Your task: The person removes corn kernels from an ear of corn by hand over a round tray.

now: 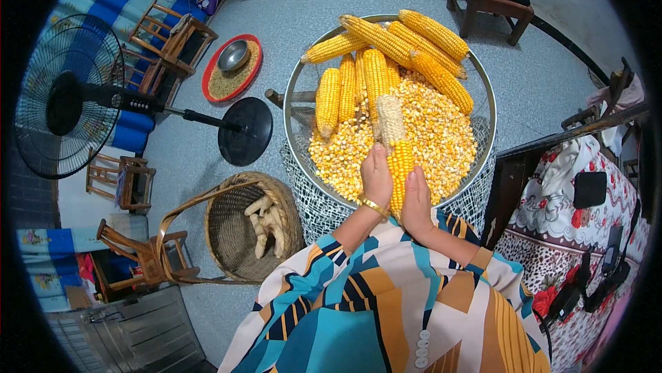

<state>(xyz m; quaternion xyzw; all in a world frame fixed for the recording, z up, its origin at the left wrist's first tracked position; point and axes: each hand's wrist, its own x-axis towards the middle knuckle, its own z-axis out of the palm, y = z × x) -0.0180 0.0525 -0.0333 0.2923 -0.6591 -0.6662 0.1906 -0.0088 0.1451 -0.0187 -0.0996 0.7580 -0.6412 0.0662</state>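
Between my hands is a partly shelled ear of corn [401, 168], its far end stripped to the pale cob and its near part still bearing yellow kernels. My left hand [377, 179] wraps its left side, a gold-coloured bangle on the wrist. Against the right side presses my right hand [417, 202], thumb pointing away from me. Both hands are over a round metal-rimmed mesh sieve [490, 129]. Loose corn kernels [439, 137] cover much of its mesh. Several whole corn ears [377, 39] lie along its far and left parts, some across the rim.
A wicker basket [222, 238] with several bare corn cobs [266, 225] stands left. Beyond are a standing fan [245, 129] and a red tray [207, 83] of grain holding a metal bowl [234, 55]. At right, a flowered cloth [548, 207] bears a dark flat device [590, 190] and cables.
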